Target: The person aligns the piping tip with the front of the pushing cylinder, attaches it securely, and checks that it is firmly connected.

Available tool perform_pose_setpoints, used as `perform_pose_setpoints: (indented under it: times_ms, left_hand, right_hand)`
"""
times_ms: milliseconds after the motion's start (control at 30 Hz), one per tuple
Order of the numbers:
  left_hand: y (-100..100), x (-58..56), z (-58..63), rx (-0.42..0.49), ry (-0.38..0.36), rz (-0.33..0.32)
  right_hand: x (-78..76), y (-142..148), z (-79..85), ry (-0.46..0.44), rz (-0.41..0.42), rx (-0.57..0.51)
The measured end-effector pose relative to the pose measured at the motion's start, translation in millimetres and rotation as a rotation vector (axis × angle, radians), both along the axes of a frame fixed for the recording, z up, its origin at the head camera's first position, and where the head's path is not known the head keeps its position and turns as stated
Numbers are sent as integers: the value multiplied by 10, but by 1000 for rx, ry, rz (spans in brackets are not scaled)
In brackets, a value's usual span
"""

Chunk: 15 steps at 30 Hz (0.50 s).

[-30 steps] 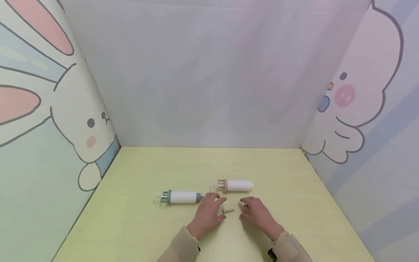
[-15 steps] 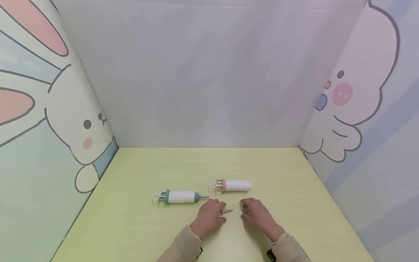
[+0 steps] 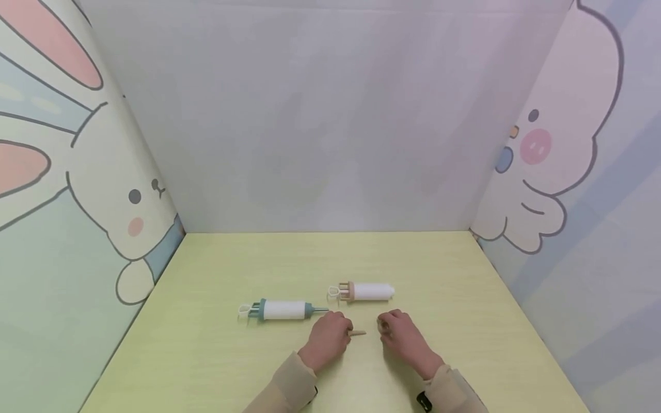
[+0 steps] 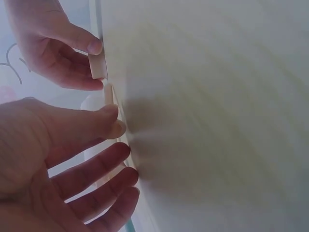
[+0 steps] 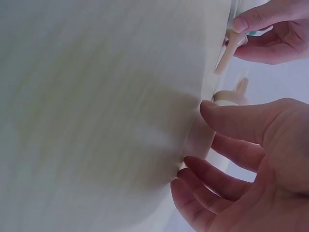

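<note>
Head view showed us the main change of the last second: the left hand (image 3: 326, 341), whose fingers had been spread around the beige nozzle (image 3: 357, 332), had closed on it. Thumb and fingertips now pinched its wide end, and the slim tip pointed toward the right hand (image 3: 405, 338). We took this to mean that the nozzle was no longer merely reached for but under control, though we could not tell whether it had cleared the yellow table (image 3: 248, 367).

The right hand had altered far less. It had kept its place opposite, and in the right wrist view we saw its thumb and fingers gripping the edges of a beige ring (image 5: 200, 137). We could not be sure whether that piece touched the tabletop. Each hand therefore had one small part, and as we judged it, the two parts were ready to be handled together; a gap remained between them, the nozzle's tip and the ring not yet touching.

Beyond the hands, both syringes lay on their sides where they had been. The teal-collared syringe (image 3: 284, 310) was to the left; its thin spout, partly covered by the left hand a second before, had come into sight and ended just beside that hand. The pink-collared syringe (image 3: 372, 292) lay farther back, behind the gap between the hands, and its blunt front end carried no spout that we could see.
</note>
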State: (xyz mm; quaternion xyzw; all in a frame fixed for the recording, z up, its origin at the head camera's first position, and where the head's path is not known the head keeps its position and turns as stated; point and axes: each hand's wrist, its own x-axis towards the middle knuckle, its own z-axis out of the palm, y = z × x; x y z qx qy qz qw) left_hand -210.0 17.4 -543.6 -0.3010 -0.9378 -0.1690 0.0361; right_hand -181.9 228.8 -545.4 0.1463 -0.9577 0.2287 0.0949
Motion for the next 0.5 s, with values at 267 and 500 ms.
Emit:
perform_pose_setpoints:
  times_ms: [267,500]
  left_hand:
    - [-21,1,14,-8,-7,-9]
    - [-50,4,-1,29,3,-17]
  right_hand:
    - [2,-23,26,3,-10,6]
    - [-22,-20,40,-36,-32,-14]
